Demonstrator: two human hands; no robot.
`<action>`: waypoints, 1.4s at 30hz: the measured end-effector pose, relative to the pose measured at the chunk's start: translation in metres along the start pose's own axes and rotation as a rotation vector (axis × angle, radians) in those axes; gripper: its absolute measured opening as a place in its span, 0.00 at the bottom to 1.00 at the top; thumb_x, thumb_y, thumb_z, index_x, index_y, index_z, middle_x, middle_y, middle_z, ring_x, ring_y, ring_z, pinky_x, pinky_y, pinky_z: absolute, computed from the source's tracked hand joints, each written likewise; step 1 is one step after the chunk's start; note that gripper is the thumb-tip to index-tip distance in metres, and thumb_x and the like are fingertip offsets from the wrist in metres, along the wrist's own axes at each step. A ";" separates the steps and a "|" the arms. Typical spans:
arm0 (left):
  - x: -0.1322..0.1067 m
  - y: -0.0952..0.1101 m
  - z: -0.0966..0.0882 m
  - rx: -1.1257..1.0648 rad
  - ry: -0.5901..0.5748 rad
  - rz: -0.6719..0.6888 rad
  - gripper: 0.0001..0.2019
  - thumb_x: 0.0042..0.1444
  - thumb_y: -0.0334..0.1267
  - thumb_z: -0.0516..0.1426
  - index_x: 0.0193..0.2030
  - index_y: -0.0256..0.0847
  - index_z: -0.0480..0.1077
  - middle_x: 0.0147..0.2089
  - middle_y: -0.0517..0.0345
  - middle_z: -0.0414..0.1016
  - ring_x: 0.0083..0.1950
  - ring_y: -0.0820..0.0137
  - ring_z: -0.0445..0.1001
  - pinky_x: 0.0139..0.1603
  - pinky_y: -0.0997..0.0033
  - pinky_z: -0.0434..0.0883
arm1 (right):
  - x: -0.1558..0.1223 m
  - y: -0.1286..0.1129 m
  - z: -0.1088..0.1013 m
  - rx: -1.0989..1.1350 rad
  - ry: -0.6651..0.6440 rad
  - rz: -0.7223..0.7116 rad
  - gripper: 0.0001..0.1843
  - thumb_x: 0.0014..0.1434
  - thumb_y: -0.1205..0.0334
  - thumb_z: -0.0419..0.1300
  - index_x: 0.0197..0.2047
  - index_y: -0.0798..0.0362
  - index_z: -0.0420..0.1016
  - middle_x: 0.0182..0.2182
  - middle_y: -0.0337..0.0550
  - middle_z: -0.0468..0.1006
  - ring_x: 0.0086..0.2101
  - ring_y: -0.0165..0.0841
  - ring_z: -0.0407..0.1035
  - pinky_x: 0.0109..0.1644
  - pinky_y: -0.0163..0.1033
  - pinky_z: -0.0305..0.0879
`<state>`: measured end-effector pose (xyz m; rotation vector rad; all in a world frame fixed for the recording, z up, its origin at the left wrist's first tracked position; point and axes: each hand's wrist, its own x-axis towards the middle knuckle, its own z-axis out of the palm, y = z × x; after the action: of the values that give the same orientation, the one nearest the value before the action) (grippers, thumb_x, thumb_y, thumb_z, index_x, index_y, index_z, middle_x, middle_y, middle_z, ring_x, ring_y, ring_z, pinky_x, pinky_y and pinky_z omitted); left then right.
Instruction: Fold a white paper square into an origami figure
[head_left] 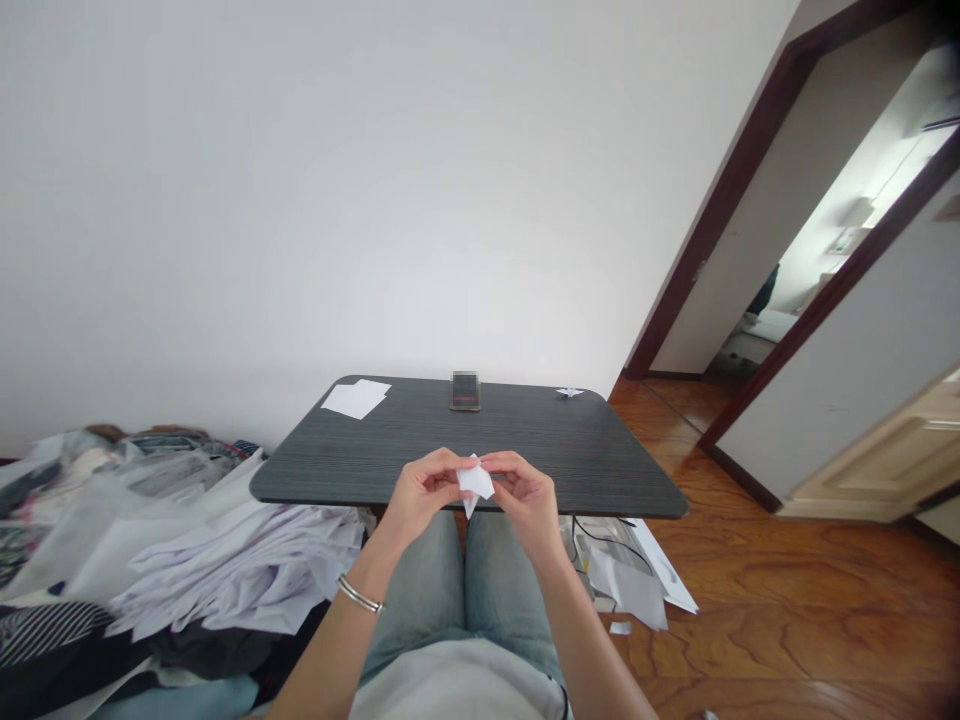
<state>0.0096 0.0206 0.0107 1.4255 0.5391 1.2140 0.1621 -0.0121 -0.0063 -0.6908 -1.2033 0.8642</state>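
A small piece of folded white paper (pixel 475 482) is held between my two hands, just above the front edge of the dark table (pixel 390 450). My left hand (pixel 429 490) pinches its left side between thumb and fingers. On the opposite side, my right hand (pixel 528 492) grips it the same way. The paper has angular folds, and a narrow point hangs down below it. My fingertips cover parts of its edges.
White paper sheets (pixel 355 399) lie at the table's back left. A phone-like device (pixel 465 391) stands at the back middle, and a small folded paper figure (pixel 570 392) sits back right. Heaped clothes (pixel 240 570) fill the left side; papers and cables (pixel 626 570) lie below right.
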 end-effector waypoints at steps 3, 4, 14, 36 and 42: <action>0.000 -0.001 -0.003 -0.008 -0.046 0.000 0.12 0.39 0.30 0.67 0.34 0.39 0.80 0.28 0.59 0.71 0.30 0.74 0.69 0.31 0.77 0.67 | 0.000 -0.002 0.000 0.023 -0.029 0.018 0.08 0.47 0.66 0.67 0.34 0.49 0.79 0.35 0.43 0.76 0.39 0.36 0.71 0.38 0.38 0.70; -0.001 -0.001 -0.003 -0.016 -0.051 -0.009 0.11 0.40 0.31 0.67 0.34 0.39 0.80 0.28 0.59 0.71 0.30 0.74 0.69 0.31 0.77 0.67 | 0.000 -0.003 0.000 0.025 -0.035 0.020 0.08 0.47 0.67 0.67 0.34 0.49 0.79 0.35 0.43 0.76 0.38 0.36 0.71 0.37 0.38 0.70; -0.007 0.000 -0.002 -0.030 -0.072 -0.071 0.14 0.46 0.36 0.64 0.42 0.38 0.76 0.36 0.52 0.75 0.33 0.71 0.73 0.33 0.73 0.72 | -0.003 -0.010 -0.002 -0.033 -0.060 0.000 0.07 0.50 0.66 0.66 0.35 0.46 0.80 0.36 0.44 0.75 0.40 0.37 0.70 0.39 0.40 0.70; -0.007 0.016 0.001 0.012 -0.095 -0.226 0.19 0.36 0.34 0.68 0.40 0.38 0.79 0.34 0.52 0.80 0.32 0.67 0.75 0.34 0.69 0.73 | 0.002 -0.010 -0.008 0.079 -0.176 0.099 0.06 0.48 0.59 0.68 0.32 0.48 0.80 0.30 0.41 0.76 0.32 0.33 0.68 0.36 0.37 0.65; -0.006 0.016 0.001 -0.019 -0.101 -0.159 0.18 0.35 0.41 0.69 0.36 0.38 0.80 0.28 0.53 0.79 0.25 0.70 0.73 0.28 0.72 0.71 | 0.001 -0.012 -0.005 0.055 -0.124 0.087 0.07 0.45 0.61 0.69 0.30 0.49 0.79 0.28 0.40 0.74 0.31 0.33 0.68 0.34 0.37 0.66</action>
<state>0.0035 0.0110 0.0239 1.3922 0.5583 1.0132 0.1697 -0.0179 0.0029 -0.6563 -1.2616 1.0216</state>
